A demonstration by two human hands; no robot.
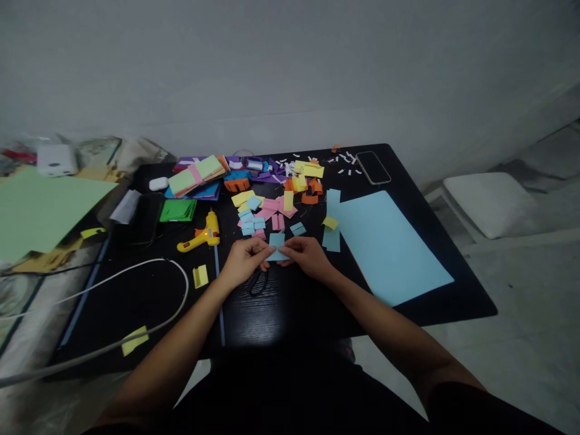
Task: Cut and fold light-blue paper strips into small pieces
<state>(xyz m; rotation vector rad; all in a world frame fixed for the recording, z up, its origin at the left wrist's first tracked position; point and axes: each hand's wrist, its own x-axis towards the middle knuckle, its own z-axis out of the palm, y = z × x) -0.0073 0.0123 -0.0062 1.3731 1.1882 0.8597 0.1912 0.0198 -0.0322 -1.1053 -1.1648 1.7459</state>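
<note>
Between my two hands is a small light blue paper piece, held above the black table. My left hand pinches its left edge, and my right hand grips the right edge with thumb and fingers. Just beyond the hands lie small folded blue papers, pink pieces and a blue-green folded piece. Black-handled scissors rest by my left hand, their blades mostly hidden. A yellow glue gun lies to the left.
A large light blue sheet covers the right side, with a phone behind it. Green folded papers and a stack of coloured strips are back left. A white cable loops across the left. A white stool stands right.
</note>
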